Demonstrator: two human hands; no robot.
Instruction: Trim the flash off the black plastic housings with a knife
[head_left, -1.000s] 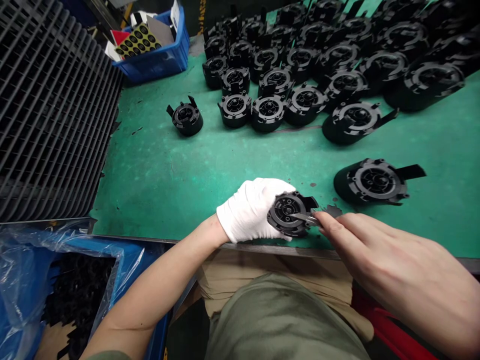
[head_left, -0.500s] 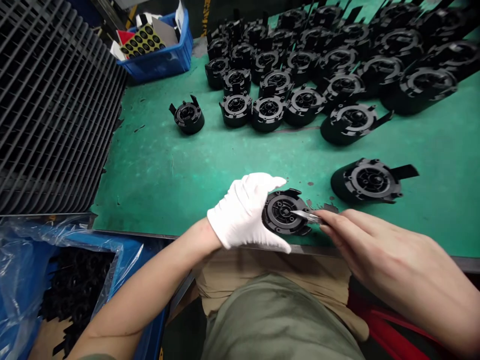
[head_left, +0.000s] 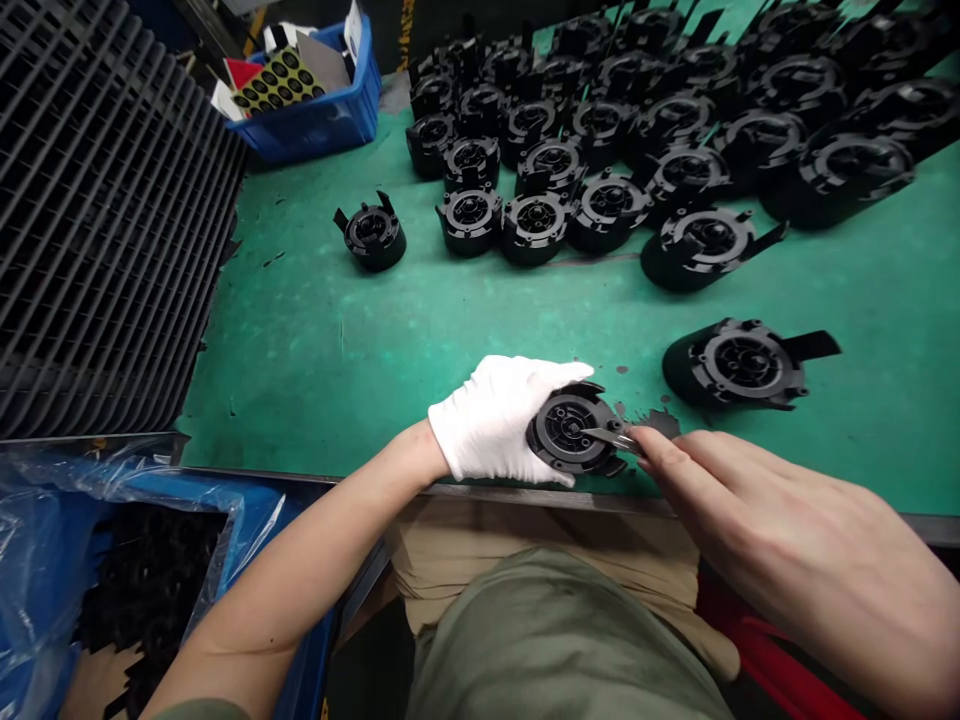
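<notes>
My left hand [head_left: 499, 420], in a white glove, is wrapped round a round black plastic part [head_left: 571, 430] held just above the near edge of the green table [head_left: 315, 340]. My bare right hand [head_left: 757, 520] pinches a small metal blade [head_left: 609, 437] whose tip rests on the face of that part. Dark plastic shavings [head_left: 660, 420] lie on the mat beside it.
A similar black part [head_left: 739, 365] lies alone to the right, another [head_left: 373, 235] stands alone at the far left, and several rows of them [head_left: 637, 130] fill the back. A blue bin [head_left: 322, 100] holds cards. A slatted rack [head_left: 97, 210] is left; a lined blue crate [head_left: 135, 580] sits below.
The part has turned a little in my left hand and the blade tip has shifted across its face. Both hands stay at the table's near edge.
</notes>
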